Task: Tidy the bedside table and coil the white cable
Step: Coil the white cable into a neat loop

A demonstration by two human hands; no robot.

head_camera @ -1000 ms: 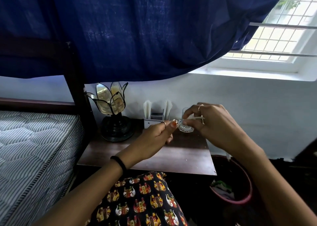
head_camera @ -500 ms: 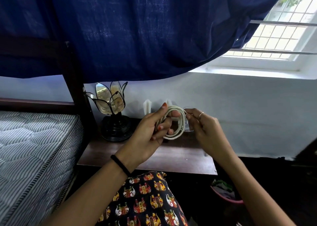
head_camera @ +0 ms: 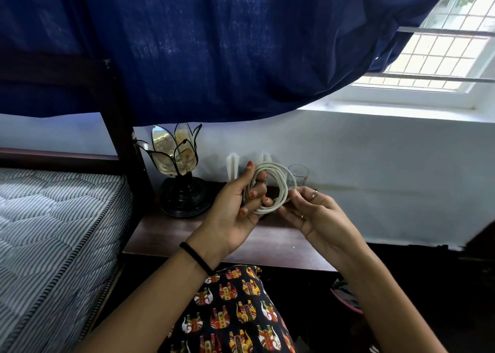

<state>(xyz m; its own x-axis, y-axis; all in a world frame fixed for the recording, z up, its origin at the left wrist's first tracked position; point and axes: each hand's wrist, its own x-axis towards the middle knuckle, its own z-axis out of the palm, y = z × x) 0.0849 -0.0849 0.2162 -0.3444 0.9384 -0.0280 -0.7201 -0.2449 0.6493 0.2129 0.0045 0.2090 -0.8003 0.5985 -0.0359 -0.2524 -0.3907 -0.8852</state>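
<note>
White cable: wound into a round coil of several loops, held upright in the air above the far part of the bedside table, between your two hands.
Left hand: your fingers pass through the coil's left side and curl round the loops; thumb up along the outside. It is grasping the cable.
Right hand: your fingertips pinch the coil's lower right edge; palm turned up, rings on two fingers.
Bedside table: dark wood top, below and just behind your hands, against the far wall.
Glass: clear tumbler, upright on the table's far right, just behind the coil.
White holder: at the far edge of the table, mostly hidden by your left hand and the coil; contents cannot be told.
Lamp: petal-shaped glass shade on a round black base, far left of the table.
Mattress: striped, left of the table.
Curtain: dark blue, hanging above the table.
Window: far right, barred.
Patterned cloth: near, bottom centre, below your wrists.
</note>
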